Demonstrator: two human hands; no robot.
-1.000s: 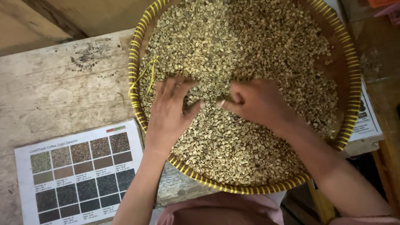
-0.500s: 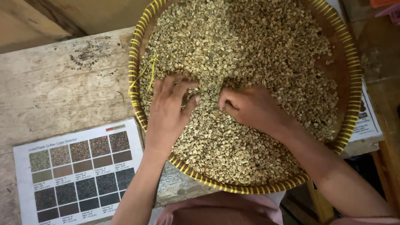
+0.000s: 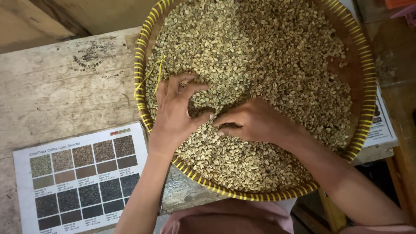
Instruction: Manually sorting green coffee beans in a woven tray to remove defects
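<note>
Coffee beans [image 3: 260,56] fill the woven tray [image 3: 366,86] at tabletop's far right | step: sorting, I judge | left hand [image 3: 175,112] spread loose, right hand [image 3: 255,121] curled, pinch hidden | next: careful fingertip picking.

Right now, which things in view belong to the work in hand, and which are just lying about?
In use:
left hand, spread on the beans
right hand, fingers curled into the beans
pale green beans
round woven tray with yellow-wrapped rim

Lying about:
printed colour chart on the wooden table
paper under the tray's right edge
</note>
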